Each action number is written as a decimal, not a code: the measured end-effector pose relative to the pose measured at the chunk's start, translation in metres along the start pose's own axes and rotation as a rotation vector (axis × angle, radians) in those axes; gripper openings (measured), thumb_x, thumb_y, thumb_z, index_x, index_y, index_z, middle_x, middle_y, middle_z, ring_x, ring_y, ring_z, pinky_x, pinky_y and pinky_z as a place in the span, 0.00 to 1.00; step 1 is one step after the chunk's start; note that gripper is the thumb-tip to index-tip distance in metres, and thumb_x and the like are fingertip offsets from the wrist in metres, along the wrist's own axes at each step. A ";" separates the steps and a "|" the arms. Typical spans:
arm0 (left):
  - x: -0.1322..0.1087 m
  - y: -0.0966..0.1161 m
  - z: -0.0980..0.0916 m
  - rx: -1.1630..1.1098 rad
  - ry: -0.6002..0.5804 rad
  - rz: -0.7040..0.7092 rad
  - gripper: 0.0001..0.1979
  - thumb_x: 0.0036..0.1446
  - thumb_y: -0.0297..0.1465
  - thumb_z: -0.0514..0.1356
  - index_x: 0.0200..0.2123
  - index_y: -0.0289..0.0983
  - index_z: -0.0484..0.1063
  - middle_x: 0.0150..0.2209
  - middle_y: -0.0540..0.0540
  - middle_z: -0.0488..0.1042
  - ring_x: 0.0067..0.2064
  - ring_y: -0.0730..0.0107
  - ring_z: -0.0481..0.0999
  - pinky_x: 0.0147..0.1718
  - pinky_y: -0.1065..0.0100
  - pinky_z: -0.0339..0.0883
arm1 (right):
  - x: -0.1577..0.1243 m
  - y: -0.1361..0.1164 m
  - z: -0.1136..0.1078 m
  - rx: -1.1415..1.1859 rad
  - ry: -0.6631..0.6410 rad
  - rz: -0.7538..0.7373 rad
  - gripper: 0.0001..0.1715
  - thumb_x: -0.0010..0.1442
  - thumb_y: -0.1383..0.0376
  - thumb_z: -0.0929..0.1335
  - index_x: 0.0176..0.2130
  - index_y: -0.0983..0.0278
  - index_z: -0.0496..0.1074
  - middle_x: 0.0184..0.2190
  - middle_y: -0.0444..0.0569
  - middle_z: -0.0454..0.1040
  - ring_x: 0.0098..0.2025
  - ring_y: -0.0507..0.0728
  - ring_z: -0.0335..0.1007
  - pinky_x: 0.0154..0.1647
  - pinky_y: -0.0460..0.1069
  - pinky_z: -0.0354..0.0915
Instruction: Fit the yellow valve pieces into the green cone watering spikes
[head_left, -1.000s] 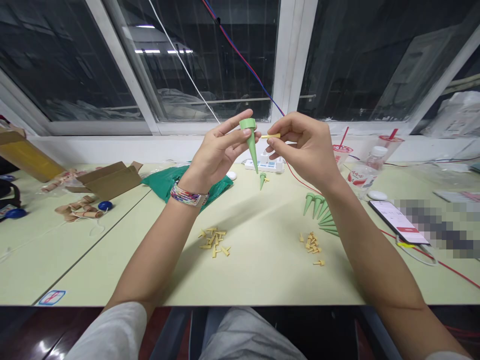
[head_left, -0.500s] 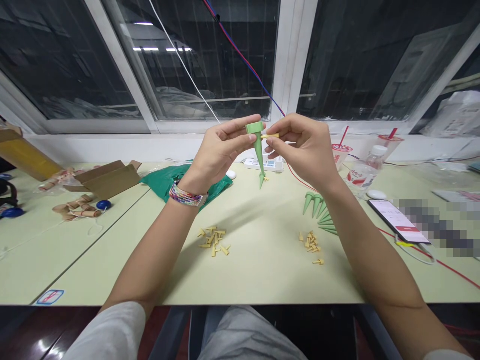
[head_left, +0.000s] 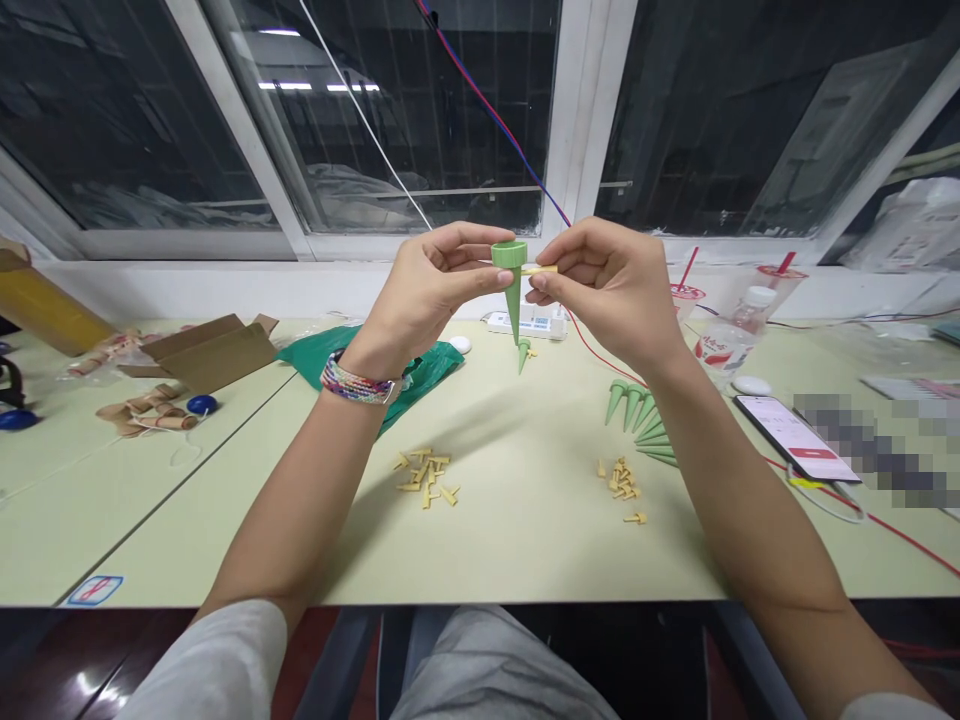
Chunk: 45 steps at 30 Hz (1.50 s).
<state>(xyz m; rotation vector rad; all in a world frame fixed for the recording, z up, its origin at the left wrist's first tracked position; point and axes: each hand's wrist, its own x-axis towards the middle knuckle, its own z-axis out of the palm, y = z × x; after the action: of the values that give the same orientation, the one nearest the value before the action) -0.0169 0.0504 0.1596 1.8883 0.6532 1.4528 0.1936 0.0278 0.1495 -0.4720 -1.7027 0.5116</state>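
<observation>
Near the window sill, my left hand (head_left: 442, 280) pinches a green cone (head_left: 513, 290) by its wide top, with the tip pointing down. My right hand (head_left: 607, 285) grips a small yellow piece (head_left: 541, 269), whose left end meets the cone's side just below the cap. One more green cone (head_left: 523, 356) stands behind on the table, with a bit of yellow at its side. Several green cones (head_left: 637, 402) lie in a fan beside my right forearm. Two groups of small yellow pieces lie nearer me, one at the left (head_left: 424, 475) and one at the right (head_left: 621, 478).
A green plastic bag (head_left: 322, 352) and an open cardboard box (head_left: 214, 355) are at the left, near wooden toys (head_left: 154, 408). A power strip (head_left: 536, 324) sits at the back. To the right are a phone (head_left: 796, 438), a bottle (head_left: 731, 335) and a red cable.
The held cone has turned more upright, and its round cap rim shows more. Both hands stay close together, with the yellow piece still at the cone. The view has shifted slightly.
</observation>
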 end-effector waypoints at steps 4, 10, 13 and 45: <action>-0.002 0.000 0.002 0.000 -0.002 0.017 0.21 0.47 0.36 0.79 0.45 0.42 0.83 0.37 0.46 0.84 0.45 0.55 0.86 0.44 0.58 0.82 | -0.001 -0.001 -0.005 0.070 -0.010 0.004 0.20 0.54 0.53 0.82 0.35 0.61 0.76 0.30 0.45 0.79 0.34 0.58 0.82 0.38 0.53 0.83; -0.008 0.006 0.012 -0.001 -0.012 0.017 0.23 0.47 0.41 0.79 0.44 0.41 0.81 0.38 0.47 0.84 0.46 0.53 0.87 0.43 0.58 0.83 | -0.004 -0.006 -0.013 0.167 -0.062 0.022 0.21 0.48 0.55 0.85 0.31 0.62 0.78 0.31 0.48 0.81 0.36 0.62 0.83 0.39 0.57 0.84; -0.013 0.016 0.013 0.015 -0.021 0.002 0.22 0.46 0.40 0.80 0.43 0.39 0.80 0.37 0.46 0.84 0.45 0.54 0.87 0.42 0.59 0.82 | -0.006 -0.013 -0.014 0.193 -0.090 0.039 0.19 0.49 0.58 0.85 0.31 0.63 0.78 0.30 0.48 0.81 0.34 0.61 0.83 0.38 0.56 0.84; -0.021 0.058 -0.011 0.416 -0.443 -0.214 0.18 0.53 0.36 0.74 0.47 0.40 0.82 0.30 0.48 0.80 0.38 0.58 0.84 0.40 0.62 0.77 | -0.080 0.011 -0.066 -0.793 -1.056 0.713 0.15 0.59 0.64 0.73 0.47 0.58 0.82 0.40 0.49 0.82 0.40 0.59 0.77 0.33 0.49 0.62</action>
<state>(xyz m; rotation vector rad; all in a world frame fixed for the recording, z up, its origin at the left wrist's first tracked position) -0.0332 -0.0014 0.1917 2.2728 0.9518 0.7621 0.2733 -0.0033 0.0895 -1.6289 -2.7458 0.6218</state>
